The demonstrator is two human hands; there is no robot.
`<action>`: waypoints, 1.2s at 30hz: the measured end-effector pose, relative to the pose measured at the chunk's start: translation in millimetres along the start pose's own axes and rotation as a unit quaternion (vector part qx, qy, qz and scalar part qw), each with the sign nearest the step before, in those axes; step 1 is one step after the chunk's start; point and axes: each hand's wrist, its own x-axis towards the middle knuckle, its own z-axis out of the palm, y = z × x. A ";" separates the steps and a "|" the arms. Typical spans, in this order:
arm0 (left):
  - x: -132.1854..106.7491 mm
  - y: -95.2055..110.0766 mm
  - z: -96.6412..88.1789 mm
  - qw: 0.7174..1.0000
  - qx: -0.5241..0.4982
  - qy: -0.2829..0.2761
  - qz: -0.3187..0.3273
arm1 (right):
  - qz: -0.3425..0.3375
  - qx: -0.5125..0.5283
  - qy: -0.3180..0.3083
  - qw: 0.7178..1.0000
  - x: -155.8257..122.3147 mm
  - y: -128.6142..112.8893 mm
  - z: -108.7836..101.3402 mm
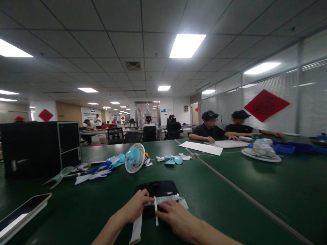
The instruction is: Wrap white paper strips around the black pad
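A glossy black flat object [159,186] lies on the table in front of me, with a pale, shiny band [168,198] across it. A narrow white strip [156,217] runs lengthwise over the band and past the near edge. My left hand [133,206] has its fingers bent together at the strip's upper end. From under that hand a wider white strap [136,229] hangs towards me. My right hand [177,217] rests on the band's right side, fingers stretched out, their tips beside the narrow strip. Both palms face down, hiding part of the black object.
Beyond stand a small white fan with blue blades [135,158], loose blue blades [173,160] and gloves [98,173]. A black computer case [38,148] and a phone-like slab [24,212] are left. Two people sit across the green table [230,190], near a white board [201,148].
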 end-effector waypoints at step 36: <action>-0.8 1.1 -2.7 1.000 -0.003 -0.004 -0.004 | 0.061 0.095 0.039 0.993 3.8 2.1 -8.5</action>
